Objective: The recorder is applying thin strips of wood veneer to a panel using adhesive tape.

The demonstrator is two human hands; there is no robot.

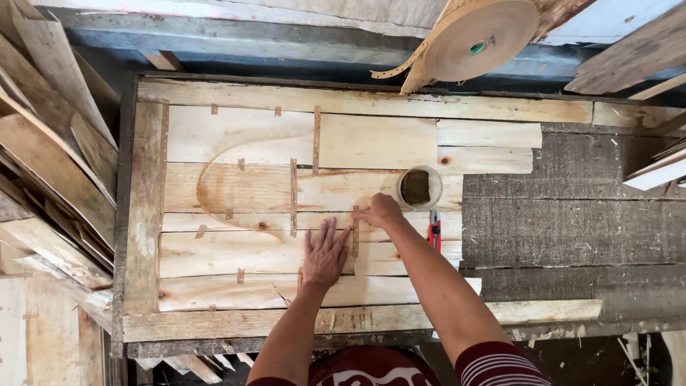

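A: What is at the left side?

B: Loose wood offcuts (50,164) are stacked beside the table (572,229). On the table lie veneer sheets (236,193), joined with short strips of brown tape.

A: And the hands?

B: The left hand (325,255) is open and flat, fingers spread, pressing on the veneer. The right hand (381,210) is closed, fingertips pressing a vertical tape strip (355,230) on a seam.

A: What is further right?

B: A round container (419,187), a red cutter (434,230), and above them a big tape roll (479,36).
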